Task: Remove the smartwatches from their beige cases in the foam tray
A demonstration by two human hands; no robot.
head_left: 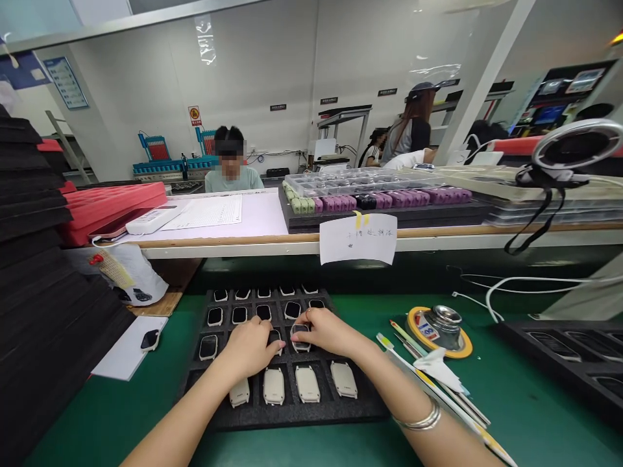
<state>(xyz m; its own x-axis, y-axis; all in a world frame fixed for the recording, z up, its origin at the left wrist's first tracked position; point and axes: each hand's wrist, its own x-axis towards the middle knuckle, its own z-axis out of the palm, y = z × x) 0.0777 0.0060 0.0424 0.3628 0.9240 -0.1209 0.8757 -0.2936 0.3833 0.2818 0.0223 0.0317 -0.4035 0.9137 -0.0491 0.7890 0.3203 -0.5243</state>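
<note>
Watch bodies [307, 384]: pale-cased, in the pockets of a black foam tray [292, 421] on the green bench [160, 415], right before the person.
Loose watch [150, 340]: left of the tray, screen up, across the right edge of a white paper sheet [121, 353]; it looks not yet trayed.
Left hand [250, 347]: fingers bent over the second-nearest row, thumb at a dark-screened watch; the hand hides the contact, so I cannot tell whether it grips.
Nearest row: four watches back up, so this row looks turned over; long axes run front to back, far ends leaning slightly left on the right-hand ones.
Rows behind: screens up where visible, seemingly not turned; long axes also roughly front to back.
Right hand [318, 331]: narrow, thumb and fingers closed about another watch [300, 346] in the second-nearest row.
</note>
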